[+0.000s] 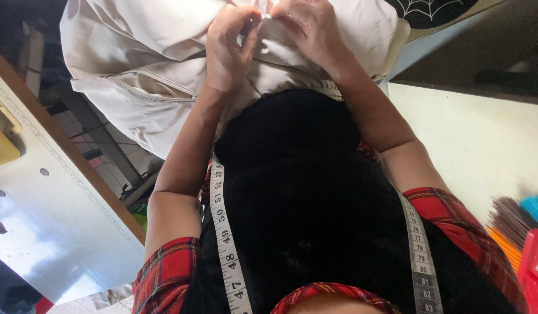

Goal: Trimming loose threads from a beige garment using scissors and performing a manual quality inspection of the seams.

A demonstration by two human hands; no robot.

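Both hands, left hand point(231, 43) and right hand point(309, 29), pinch the beige garment point(141, 64) tight at one spot; best kept taut there.

Both bare forearms reach forward from rolled red plaid sleeves, elbows bent. The left hand point(231, 43) and right hand point(309, 29) meet close together, fingers curled and pinching at one spot between them.
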